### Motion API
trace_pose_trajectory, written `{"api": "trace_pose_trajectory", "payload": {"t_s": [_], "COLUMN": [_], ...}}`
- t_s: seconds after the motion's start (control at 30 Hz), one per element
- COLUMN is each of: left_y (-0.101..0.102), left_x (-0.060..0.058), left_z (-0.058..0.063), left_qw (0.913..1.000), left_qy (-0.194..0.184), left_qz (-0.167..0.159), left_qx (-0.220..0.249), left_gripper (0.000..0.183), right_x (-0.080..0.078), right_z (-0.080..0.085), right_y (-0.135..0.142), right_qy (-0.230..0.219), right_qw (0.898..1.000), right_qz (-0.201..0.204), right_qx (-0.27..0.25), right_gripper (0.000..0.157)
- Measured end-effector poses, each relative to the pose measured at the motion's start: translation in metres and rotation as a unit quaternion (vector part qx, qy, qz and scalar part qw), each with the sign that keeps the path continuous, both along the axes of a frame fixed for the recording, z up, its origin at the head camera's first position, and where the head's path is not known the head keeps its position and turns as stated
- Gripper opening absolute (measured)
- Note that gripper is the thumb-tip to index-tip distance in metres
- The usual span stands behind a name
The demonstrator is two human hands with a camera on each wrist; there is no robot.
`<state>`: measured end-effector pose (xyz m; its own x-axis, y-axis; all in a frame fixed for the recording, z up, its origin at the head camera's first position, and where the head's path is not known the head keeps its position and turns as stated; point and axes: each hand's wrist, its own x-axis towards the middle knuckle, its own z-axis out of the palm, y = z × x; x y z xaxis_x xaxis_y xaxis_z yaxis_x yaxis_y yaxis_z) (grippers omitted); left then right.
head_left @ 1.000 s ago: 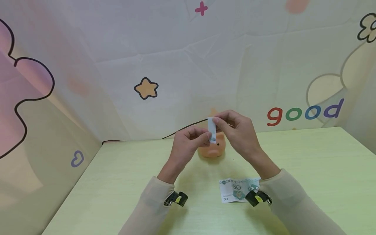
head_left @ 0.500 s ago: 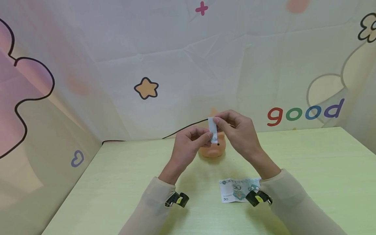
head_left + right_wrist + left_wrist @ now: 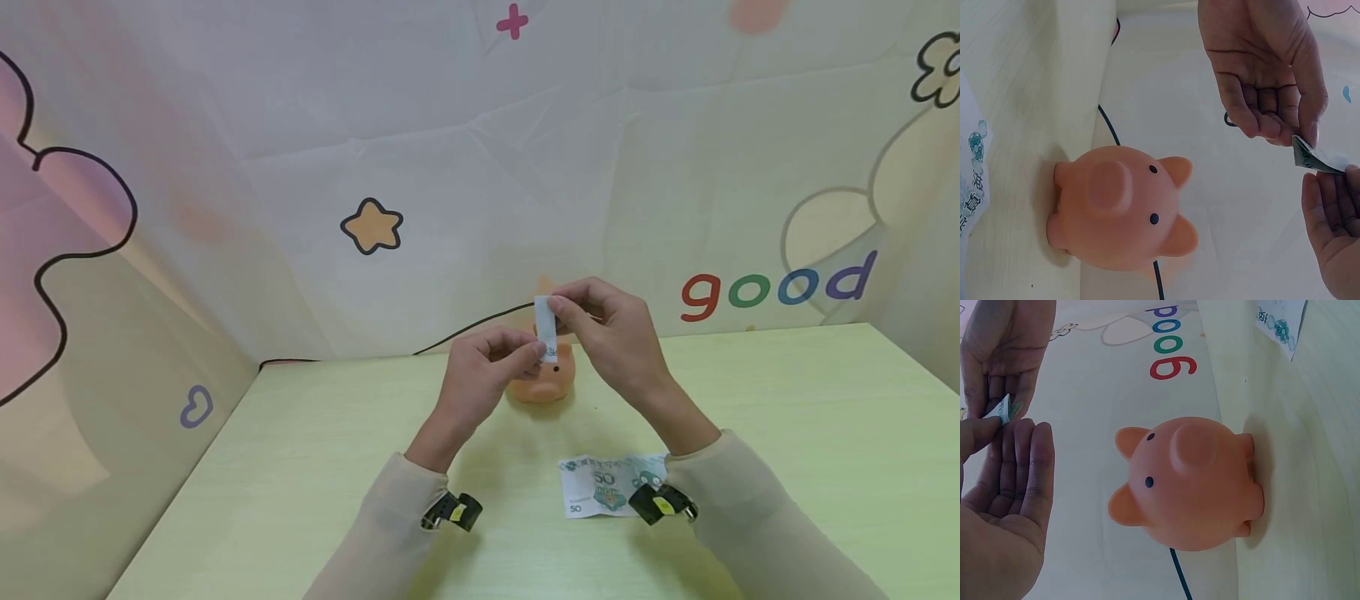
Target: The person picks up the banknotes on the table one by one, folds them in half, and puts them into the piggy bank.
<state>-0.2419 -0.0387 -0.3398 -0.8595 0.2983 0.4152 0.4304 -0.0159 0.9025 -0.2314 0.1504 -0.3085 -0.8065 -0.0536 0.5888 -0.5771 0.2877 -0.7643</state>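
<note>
A narrow folded banknote (image 3: 546, 321) is held upright between both hands, in front of the piggy bank's top. My left hand (image 3: 487, 371) pinches its lower end between thumb and fingers. Higher up, the right hand (image 3: 613, 333) grips the note's upper edge the same way. Both wrist views show the folded note (image 3: 1311, 157) bridging the two sets of fingers. Behind and below them stands an orange piggy bank (image 3: 1194, 481) on the table, its snout facing me. In the head view the hands and the note hide part of it.
Another banknote marked 50 (image 3: 596, 487) lies creased on the pale yellow-green table (image 3: 315, 492), partly covered by the right sleeve and wrist camera. Behind the table hangs a printed cloth backdrop (image 3: 450, 192) with a star and the word good.
Both hands and the folded banknote have shifted very slightly right. The piggy bank and the banknote on the table have stayed put.
</note>
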Motion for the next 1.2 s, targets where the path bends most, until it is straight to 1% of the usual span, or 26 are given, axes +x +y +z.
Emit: {"api": "trace_pose_trajectory", "payload": {"t_s": [0.17,0.27,0.5,0.6,0.97,1.2], "left_y": [-0.0003,0.0,0.0008,0.0009,0.0015,0.002], "left_x": [-0.0004,-0.0005,-0.0004,0.0,0.0012,0.0008], "left_z": [-0.0003,-0.0007,-0.0013,-0.001,-0.0006,-0.0019], "left_qw": [0.9999,0.9999,0.9999,0.9998,0.9996,1.0], "left_qy": [0.015,0.016,-0.01,-0.013,0.019,0.006], "left_qz": [0.002,0.0,-0.01,-0.009,0.016,0.001], "left_qx": [-0.007,-0.004,-0.005,-0.007,-0.01,-0.003], "left_gripper": [0.012,0.012,0.013,0.014,0.012,0.014], "right_x": [-0.0015,-0.002,-0.0023,-0.003,-0.0018,-0.0025], "right_z": [-0.0009,-0.0012,-0.0006,-0.0005,0.0002,0.0001], "right_y": [0.0004,0.0014,0.0049,0.0057,0.0047,0.0059], "right_qy": [0.004,0.006,0.008,0.013,0.016,0.02], "right_qw": [1.0,1.0,1.0,1.0,1.0,1.0], "right_qz": [0.002,0.002,0.006,0.008,0.012,0.011], "right_qx": [0.002,0.004,-0.001,-0.005,-0.004,-0.007], "right_gripper": [0.013,0.014,0.015,0.014,0.015,0.015]}}
